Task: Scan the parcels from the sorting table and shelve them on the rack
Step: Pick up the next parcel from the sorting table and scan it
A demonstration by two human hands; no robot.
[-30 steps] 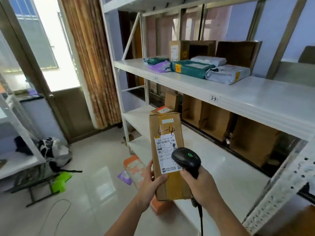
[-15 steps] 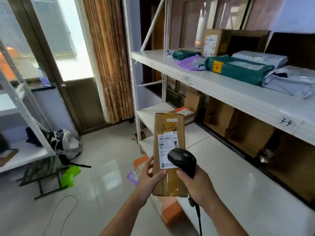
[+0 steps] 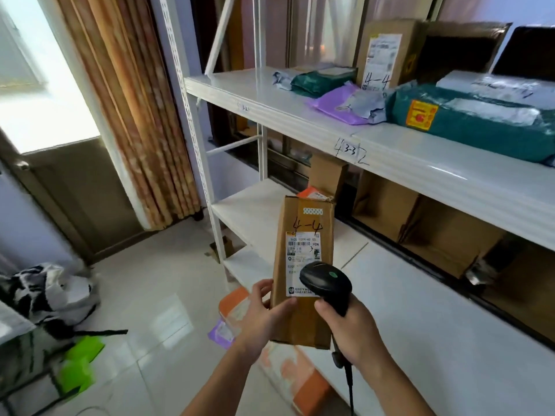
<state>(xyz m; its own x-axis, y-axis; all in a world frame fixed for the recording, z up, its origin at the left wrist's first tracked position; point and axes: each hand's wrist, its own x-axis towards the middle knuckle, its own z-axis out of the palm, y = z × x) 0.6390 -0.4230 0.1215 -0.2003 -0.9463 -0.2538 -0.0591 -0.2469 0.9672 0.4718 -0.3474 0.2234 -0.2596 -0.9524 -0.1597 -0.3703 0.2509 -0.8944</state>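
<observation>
Parcel (image 3: 303, 265), a tall brown box, is held upright in front of the rack (image 3: 300, 115), low centre of view. "4-4" is handwritten in red near its top, w/ a white label (image 3: 301, 259) below. Left hand (image 3: 264, 313) grips its lower left edge: thumb across the front face, fingers (image 3: 262, 288) wrapped round the side & back, pinching the box. Right hand (image 3: 351, 328) is closed round the handle of a black scanner (image 3: 326, 282), fingers pressed tight on the grip; scanner head sits just in front of the label's lower part, overlapping it in view. A cable (image 3: 350, 385) hangs from the handle base down past the wrist.

Rack's upper shelf carries a green bag (image 3: 468, 118) w/ a yellow sticker, a purple mailer (image 3: 336, 102), a smaller green bag (image 3: 318, 81), a grey one (image 3: 495, 85) further back, and a brown carton (image 3: 387, 52) standing upright, also marked "4-4". Shelf edge bears a handwritten tag (image 3: 350, 150), prob. "3-3" but partly overwritten. Flattened cardboard (image 3: 444, 232) leans at the back of the lower shelf. On the floor beside the rack lies an orange parcel (image 3: 288, 364), w/ a purple mailer partly under it. Curtain (image 3: 129, 109) hangs left of the rack, next to a door (image 3: 60, 190).
</observation>
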